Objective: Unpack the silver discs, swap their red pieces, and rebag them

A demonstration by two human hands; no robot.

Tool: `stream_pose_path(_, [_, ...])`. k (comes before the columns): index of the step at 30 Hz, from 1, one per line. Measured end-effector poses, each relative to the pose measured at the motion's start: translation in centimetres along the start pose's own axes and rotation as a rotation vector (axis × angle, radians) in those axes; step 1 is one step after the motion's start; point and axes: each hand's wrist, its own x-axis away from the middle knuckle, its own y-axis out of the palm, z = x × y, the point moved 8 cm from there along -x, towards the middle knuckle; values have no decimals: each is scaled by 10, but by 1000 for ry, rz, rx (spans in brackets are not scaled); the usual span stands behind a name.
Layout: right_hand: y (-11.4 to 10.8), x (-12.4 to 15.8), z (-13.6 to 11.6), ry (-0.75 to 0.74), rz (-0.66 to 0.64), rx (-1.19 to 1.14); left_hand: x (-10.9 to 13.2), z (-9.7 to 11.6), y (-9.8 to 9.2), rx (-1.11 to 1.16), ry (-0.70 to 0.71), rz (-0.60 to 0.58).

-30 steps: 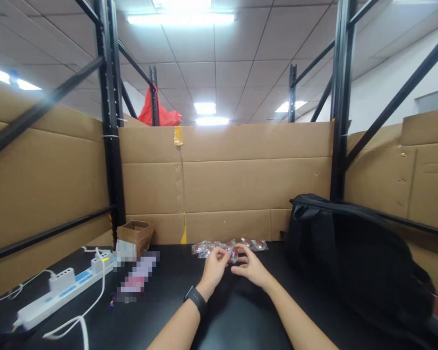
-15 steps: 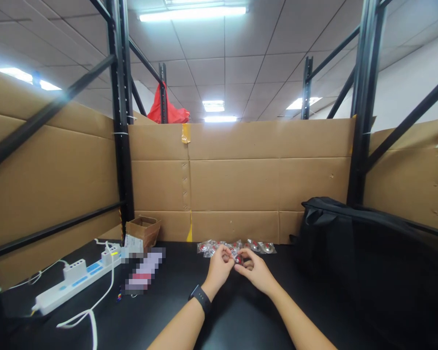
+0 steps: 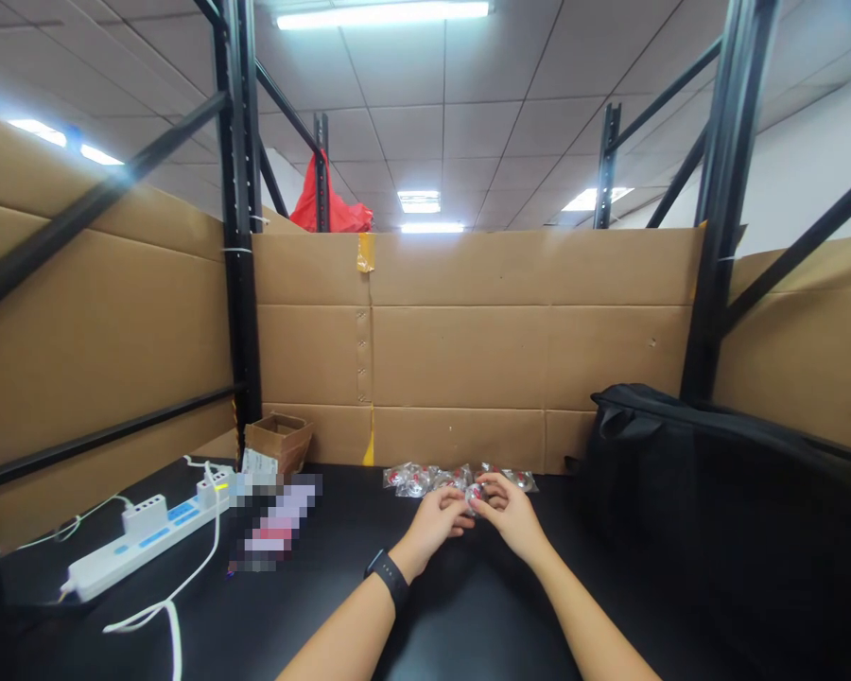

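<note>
Between my two hands, above the black tabletop, is a small round red and silver item (image 3: 475,493) that looks wrapped in clear plastic; its exact kind is too small to make out. My right hand (image 3: 514,515) pinches it from the right with thumb and fingers. My left hand (image 3: 436,525), with a dark watch (image 3: 388,575) on the wrist, has its fingers closed at the item's left edge. Just beyond the hands lies a row of similar small items in clear plastic packets (image 3: 415,480), partly hidden by my fingers.
A white power strip (image 3: 152,539) with cables lies at left. Near it are a small open cardboard box (image 3: 280,440) and a blurred flat item (image 3: 280,525). A large black bag (image 3: 716,511) stands at right. Cardboard panels (image 3: 460,359) and dark metal posts (image 3: 241,227) surround the table.
Both hands have shifted slightly right with the small round item, which is turned to show another side. The whole view has also moved a little.
</note>
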Motion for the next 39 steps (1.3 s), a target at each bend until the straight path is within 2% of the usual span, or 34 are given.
stream_pose_path(4, [4, 2, -5, 10, -25, 8, -2, 10, -6, -37, 107, 21])
stream_pose_path(9, [3, 2, -7, 14, -1, 72, -6, 13, -11, -105, 140, 21])
stream_pose_path(12, [5, 1, -4, 56, -30, -1, -4, 22, -14, -227, 193, 27])
stream_pose_path(14, [9, 1, 2, 134, -64, -93, 1, 37, -15, -415, 308, 38])
stream_pose_path(17, [18, 6, 12, 318, -103, -210, 13, 61, -18, -707, 515, 121])
stream_pose_path(19, [25, 12, 15, 426, -119, -302, 18, 70, -22, -791, 573, 173])
stream_pose_path(23, [36, 22, 3, 501, -184, -510, 19, 73, -25, -764, 571, 207])
stream_pose_path(26, [41, 27, -17, 408, -286, -532, 17, 68, -28, -600, 538, 188])
stream_pose_path(28, [40, 28, -21, 369, -296, -464, 14, 65, -31, -504, 514, 178])
stream_pose_path(32, [28, 24, -6, 435, -167, -331, 13, 64, -41, -496, 503, 199])
stream_pose_path(34, [21, 19, -2, 389, -135, -260, 13, 64, -43, -525, 493, 179])
stream_pose_path(37, [6, 11, -5, 258, -52, -141, 13, 58, -40, -530, 456, 70])
stream_pose_path(39, [-8, 9, -6, 229, 40, -67, 12, 49, -35, -511, 401, -31])
